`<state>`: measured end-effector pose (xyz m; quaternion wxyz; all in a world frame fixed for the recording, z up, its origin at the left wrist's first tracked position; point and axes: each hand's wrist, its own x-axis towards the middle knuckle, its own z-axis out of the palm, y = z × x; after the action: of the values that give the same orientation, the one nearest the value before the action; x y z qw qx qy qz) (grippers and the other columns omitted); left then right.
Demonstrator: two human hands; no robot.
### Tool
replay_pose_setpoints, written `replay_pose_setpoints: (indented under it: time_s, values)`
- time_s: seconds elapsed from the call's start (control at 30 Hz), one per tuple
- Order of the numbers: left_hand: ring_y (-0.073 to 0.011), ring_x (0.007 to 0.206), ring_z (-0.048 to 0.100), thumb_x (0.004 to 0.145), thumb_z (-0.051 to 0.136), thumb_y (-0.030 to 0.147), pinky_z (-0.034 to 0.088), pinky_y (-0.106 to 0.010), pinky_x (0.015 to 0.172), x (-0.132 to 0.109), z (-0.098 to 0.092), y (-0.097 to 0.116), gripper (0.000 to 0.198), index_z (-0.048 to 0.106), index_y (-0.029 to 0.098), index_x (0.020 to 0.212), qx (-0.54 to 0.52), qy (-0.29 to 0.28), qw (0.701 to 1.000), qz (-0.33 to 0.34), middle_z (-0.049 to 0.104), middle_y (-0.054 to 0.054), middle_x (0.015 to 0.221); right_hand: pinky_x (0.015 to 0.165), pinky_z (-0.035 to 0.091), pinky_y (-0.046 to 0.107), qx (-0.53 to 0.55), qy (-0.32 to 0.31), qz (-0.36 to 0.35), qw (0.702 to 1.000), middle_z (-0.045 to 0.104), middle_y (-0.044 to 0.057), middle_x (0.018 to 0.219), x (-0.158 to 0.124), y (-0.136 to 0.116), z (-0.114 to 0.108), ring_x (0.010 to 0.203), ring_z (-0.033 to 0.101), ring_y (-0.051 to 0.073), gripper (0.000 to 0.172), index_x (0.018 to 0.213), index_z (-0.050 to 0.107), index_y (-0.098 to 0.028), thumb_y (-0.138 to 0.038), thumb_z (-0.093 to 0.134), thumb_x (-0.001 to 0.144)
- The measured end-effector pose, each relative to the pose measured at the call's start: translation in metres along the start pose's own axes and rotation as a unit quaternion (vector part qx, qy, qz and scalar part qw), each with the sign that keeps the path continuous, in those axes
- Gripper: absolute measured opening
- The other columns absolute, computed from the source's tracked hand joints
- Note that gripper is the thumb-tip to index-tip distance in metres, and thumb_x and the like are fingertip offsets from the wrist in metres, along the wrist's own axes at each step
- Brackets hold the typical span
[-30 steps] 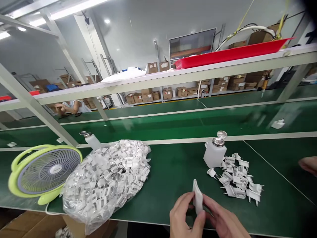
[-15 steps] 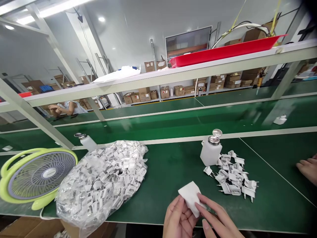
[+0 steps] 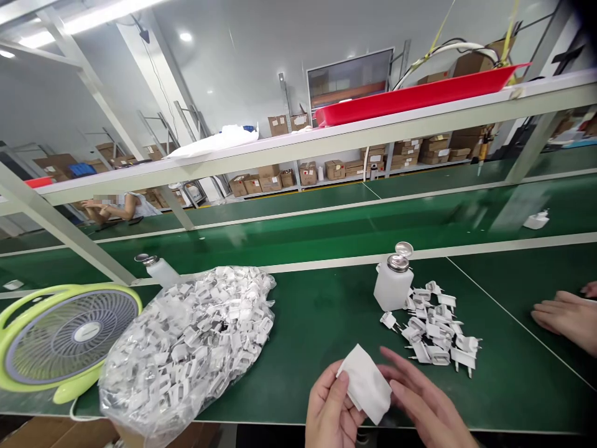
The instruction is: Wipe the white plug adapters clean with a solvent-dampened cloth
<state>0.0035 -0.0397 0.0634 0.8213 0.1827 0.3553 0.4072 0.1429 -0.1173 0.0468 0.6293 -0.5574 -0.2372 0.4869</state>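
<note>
Low in the head view, my left hand (image 3: 331, 410) pinches the edge of a small white cloth (image 3: 366, 382) and holds it flat above the green bench. Just right of the cloth is my right hand (image 3: 426, 404), fingers stretched out and touching its right side. Behind the cloth lies a heap of several white plug parts (image 3: 438, 333) with metal pins. A white dispenser bottle (image 3: 392, 283) with a metal pump top stands at the heap's left edge.
A clear bag full of white plug parts (image 3: 186, 342) lies at left, beside a lime-green fan (image 3: 65, 336) and a second bottle (image 3: 156, 269). Another person's hand (image 3: 566, 314) rests on the bench (image 3: 326, 311) at right. A shelf with a red tray (image 3: 420, 93) runs overhead.
The white cloth went from folded upright between my hands to opened flat. My right fingers have stretched out. The other person's hand has reached further onto the bench.
</note>
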Motion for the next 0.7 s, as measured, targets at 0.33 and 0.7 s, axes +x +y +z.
replay_pose_setpoints:
  time_s: [0.33, 0.7]
  values:
    - [-0.0225, 0.072, 0.072, 0.066, 0.091, 0.056, 0.056, -0.032, 0.070, 0.008, -0.020, -0.008, 0.049, 0.080, 0.013, 0.087, 0.153, -0.014, 0.984, 0.095, 0.080, -0.013, 0.083, 0.075, 0.054, 0.023, 0.001, -0.052, 0.016, 0.998, 0.074, 0.005, 0.090, 0.001, -0.005, 0.006, 0.085, 0.066, 0.019, 0.041, 0.099, 0.075, -0.021, -0.058, 0.077, 0.082]
    - [-0.0234, 0.075, 0.070, 0.074, 0.086, 0.054, 0.054, -0.030, 0.069, 0.011, -0.020, -0.021, 0.043, 0.080, 0.015, 0.090, 0.274, 0.009, 0.943, 0.186, 0.079, -0.013, 0.085, 0.087, 0.063, 0.038, 0.180, -0.002, 0.172, 0.969, 0.080, 0.009, 0.100, 0.022, 0.040, -0.020, 0.099, 0.075, 0.033, 0.041, 0.095, 0.081, -0.024, -0.045, 0.094, 0.062]
